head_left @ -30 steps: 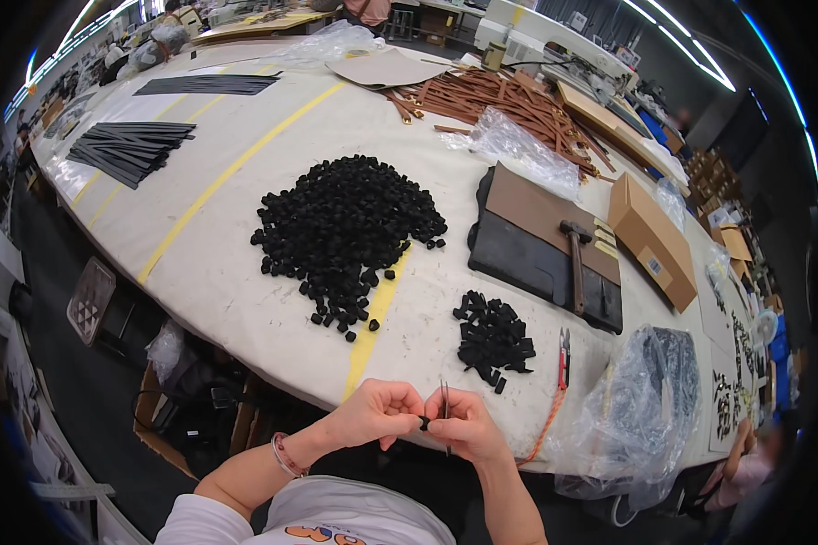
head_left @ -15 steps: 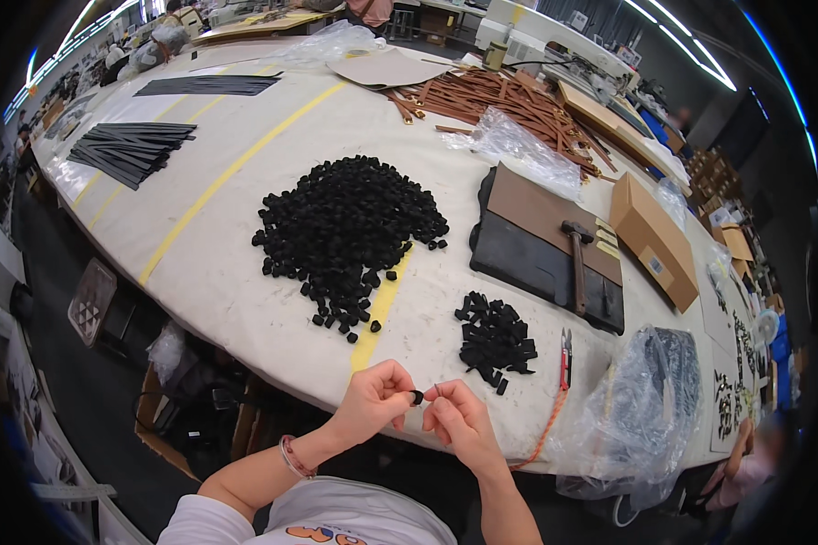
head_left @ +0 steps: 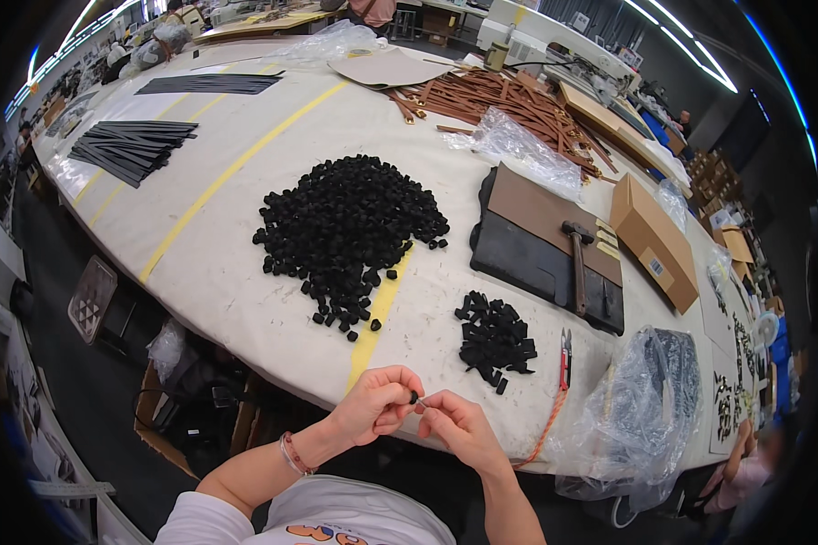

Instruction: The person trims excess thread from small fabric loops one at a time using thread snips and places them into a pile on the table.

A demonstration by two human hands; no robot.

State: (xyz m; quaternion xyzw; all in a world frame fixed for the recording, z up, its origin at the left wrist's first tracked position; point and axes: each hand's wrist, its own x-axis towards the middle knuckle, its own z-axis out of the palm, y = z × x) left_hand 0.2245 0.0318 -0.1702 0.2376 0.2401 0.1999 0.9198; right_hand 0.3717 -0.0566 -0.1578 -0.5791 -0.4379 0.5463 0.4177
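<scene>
Above the table's near edge, my left hand (head_left: 380, 403) pinches a small black piece (head_left: 414, 397) between thumb and forefinger. My right hand (head_left: 461, 427) is closed at the fingertips on a thin greyish thing (head_left: 423, 404) that meets the black piece; it is too small to name. Beyond my left hand spreads a large heap of small black loop-like pieces (head_left: 350, 227). A smaller pile of flat black pieces (head_left: 495, 338) lies ahead of my right hand. Thread snips (head_left: 565, 359) with red handles, tied to an orange cord (head_left: 545, 429), rest to the right.
A hammer (head_left: 578, 263) lies on a dark slab (head_left: 541, 259) beside a cardboard box (head_left: 653, 241). Clear plastic wrap (head_left: 632, 418) covers the near right. Brown straps (head_left: 504, 109) are heaped at the back, dark strips (head_left: 132, 150) at far left. Another person (head_left: 741, 472) is at the right edge.
My hands have shifted slightly left, and the right one has turned a little. The thin greyish thing now reaches the black piece. The piles stay as they were.
</scene>
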